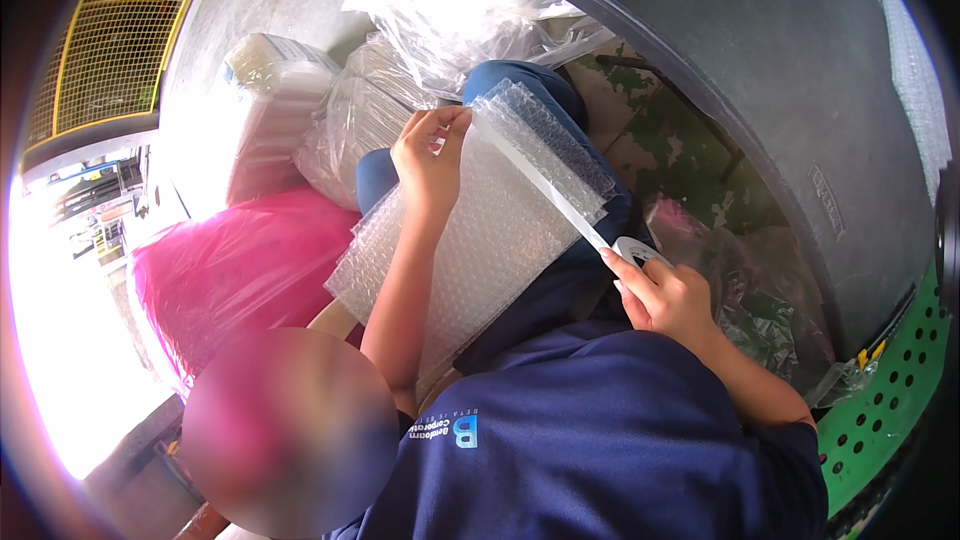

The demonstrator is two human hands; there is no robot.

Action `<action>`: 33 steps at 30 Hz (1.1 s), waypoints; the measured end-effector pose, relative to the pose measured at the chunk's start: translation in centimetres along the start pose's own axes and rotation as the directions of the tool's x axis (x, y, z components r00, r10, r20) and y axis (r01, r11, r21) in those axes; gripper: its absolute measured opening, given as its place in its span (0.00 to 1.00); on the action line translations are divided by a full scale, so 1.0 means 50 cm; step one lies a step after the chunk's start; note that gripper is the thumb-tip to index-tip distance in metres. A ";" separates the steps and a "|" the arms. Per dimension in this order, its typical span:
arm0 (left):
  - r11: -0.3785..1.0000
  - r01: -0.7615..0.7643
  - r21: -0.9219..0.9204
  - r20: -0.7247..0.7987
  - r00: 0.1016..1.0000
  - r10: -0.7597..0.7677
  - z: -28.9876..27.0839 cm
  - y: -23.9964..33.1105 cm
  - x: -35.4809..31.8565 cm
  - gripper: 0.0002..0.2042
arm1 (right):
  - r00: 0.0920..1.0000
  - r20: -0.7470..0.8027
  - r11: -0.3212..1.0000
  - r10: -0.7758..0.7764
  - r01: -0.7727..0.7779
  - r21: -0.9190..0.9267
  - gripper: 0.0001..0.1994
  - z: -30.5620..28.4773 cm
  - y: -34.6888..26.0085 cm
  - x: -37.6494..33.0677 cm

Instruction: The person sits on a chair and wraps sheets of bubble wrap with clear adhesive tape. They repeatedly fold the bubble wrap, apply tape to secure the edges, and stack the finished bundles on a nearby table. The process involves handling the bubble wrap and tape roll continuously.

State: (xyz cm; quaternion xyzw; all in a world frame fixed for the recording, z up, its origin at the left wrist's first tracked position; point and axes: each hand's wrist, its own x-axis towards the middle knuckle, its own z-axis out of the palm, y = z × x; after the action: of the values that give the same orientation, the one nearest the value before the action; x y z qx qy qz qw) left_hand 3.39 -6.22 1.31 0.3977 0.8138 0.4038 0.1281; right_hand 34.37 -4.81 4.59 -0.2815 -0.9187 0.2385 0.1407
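Sheets of clear bubble wrap (470, 210) lie across my lap, their upper edges uneven. A strip of white tape (540, 180) runs slantwise along the far right part of the wrap. At its far end my left hand (432, 150) pinches the tape between thumb and fingertips, by the wrap's top corner. The tape roll (636, 251) is in my right hand (665, 295), whose fingers close round it near the right side of the wrap. The strip is drawn straight between both hands. Whether it sticks to the wrap along its whole length I cannot tell.
On the left sits a pink plastic-wrapped bundle (250, 270), with clear-bagged stacks (280, 110) behind it. A large dark grey panel (760, 70) rises at the right, above a green perforated piece (890, 420). Crumpled clear plastic (750, 290) lies on the floor to the right.
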 end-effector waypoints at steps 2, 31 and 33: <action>0.999 -0.028 0.035 -0.029 0.999 0.029 0.010 -0.007 -0.003 0.05 | 1.000 0.013 1.000 0.006 -0.006 -0.003 0.23 0.002 0.001 0.003; 0.994 -0.058 0.090 -0.045 0.997 0.063 0.034 -0.018 -0.010 0.04 | 0.995 0.087 0.999 0.047 -0.048 0.001 0.19 0.006 0.007 0.021; 0.994 -0.057 0.094 -0.045 0.997 0.061 0.035 -0.018 -0.010 0.04 | 0.994 0.092 0.998 0.054 -0.055 0.006 0.20 0.007 0.007 0.021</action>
State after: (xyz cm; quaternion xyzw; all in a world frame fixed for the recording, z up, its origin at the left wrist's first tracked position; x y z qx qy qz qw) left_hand 4.17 -5.93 -0.55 0.4175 0.8225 0.3784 0.0781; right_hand 33.54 -4.05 4.22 -0.2948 -0.9151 0.2590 0.0929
